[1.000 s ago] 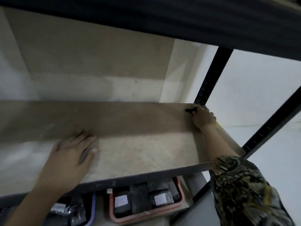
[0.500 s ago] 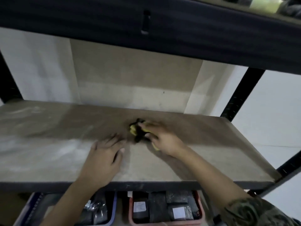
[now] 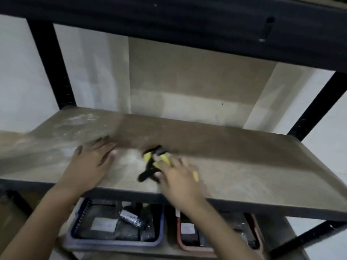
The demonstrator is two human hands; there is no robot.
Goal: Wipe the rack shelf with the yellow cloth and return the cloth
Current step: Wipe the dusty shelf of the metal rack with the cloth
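The brown rack shelf point(image 3: 244, 162) runs across the middle of the head view, dusty and pale on its left part. A yellow cloth with black edging point(image 3: 153, 162) lies bunched on the shelf near the front edge. My right hand point(image 3: 180, 182) presses down on the cloth, fingers spread over it and blurred by motion; part of the cloth is hidden under the palm. My left hand point(image 3: 90, 164) rests flat on the shelf to the left of the cloth, fingers straight, holding nothing.
A black upper shelf beam point(image 3: 169, 25) overhangs. Black rack posts stand at the back left point(image 3: 52, 64) and at the right point(image 3: 315, 107). Below, a blue basket point(image 3: 75, 235) and a red basket point(image 3: 180, 243) hold dark packages.
My right hand has swept the cloth from the shelf's far right corner leftward to the middle and now toward the front edge. The left hand stays flat on the shelf.
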